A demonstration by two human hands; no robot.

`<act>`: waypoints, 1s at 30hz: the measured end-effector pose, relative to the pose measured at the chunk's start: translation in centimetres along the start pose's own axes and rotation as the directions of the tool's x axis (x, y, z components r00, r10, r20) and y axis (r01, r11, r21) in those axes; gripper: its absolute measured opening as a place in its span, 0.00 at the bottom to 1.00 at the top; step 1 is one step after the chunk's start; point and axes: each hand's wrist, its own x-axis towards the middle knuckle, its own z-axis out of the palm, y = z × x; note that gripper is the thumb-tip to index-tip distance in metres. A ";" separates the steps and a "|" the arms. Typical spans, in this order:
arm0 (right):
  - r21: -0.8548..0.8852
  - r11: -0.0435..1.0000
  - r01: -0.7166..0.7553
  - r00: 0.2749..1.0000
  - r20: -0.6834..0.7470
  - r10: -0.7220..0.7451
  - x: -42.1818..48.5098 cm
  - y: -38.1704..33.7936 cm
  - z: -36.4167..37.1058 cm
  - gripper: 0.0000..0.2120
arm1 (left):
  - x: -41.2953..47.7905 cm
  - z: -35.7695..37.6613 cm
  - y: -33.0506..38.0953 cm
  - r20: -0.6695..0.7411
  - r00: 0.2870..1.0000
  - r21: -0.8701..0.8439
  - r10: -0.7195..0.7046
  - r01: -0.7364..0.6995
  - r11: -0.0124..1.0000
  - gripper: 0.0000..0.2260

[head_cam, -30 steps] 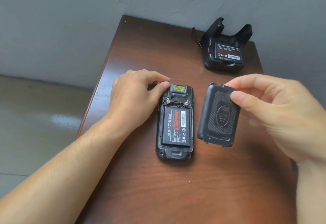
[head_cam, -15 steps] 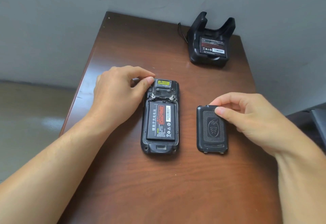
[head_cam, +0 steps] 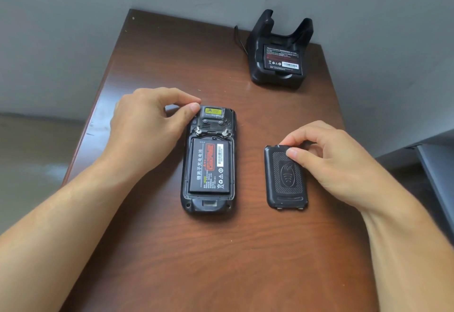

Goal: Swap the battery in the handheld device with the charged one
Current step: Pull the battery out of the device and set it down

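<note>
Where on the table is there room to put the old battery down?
The wide bare strip of table nearest the person, below the handheld device and back cover, is free. So is the stretch between the device and the charging cradle. The gap between the device and the cover is narrow.

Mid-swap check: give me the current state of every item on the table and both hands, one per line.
Handheld device: face down, back open.
Old battery: seated in the device.
Back cover: off, flat on the table, right of the device.
Charging cradle: at the far edge, holding the spare battery.
Left hand: fingers steadying the device's top.
Right hand: fingers pinching the cover's top edge.
</note>
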 end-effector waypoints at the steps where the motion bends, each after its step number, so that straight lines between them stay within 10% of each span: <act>1: 0.001 1.000 0.008 1.000 -0.002 -0.008 0.0 0.0 0.0 0.06 | 0.0 0.0 0.0 0.001 1.000 0.001 0.001 -0.001 1.000 0.11; 30: 0.019 0.976 0.218 0.968 -0.129 -0.213 -1.0 -4.9 0.0 0.12 | -0.1 0.0 0.3 -0.002 1.000 -0.007 0.015 -0.015 1.000 0.12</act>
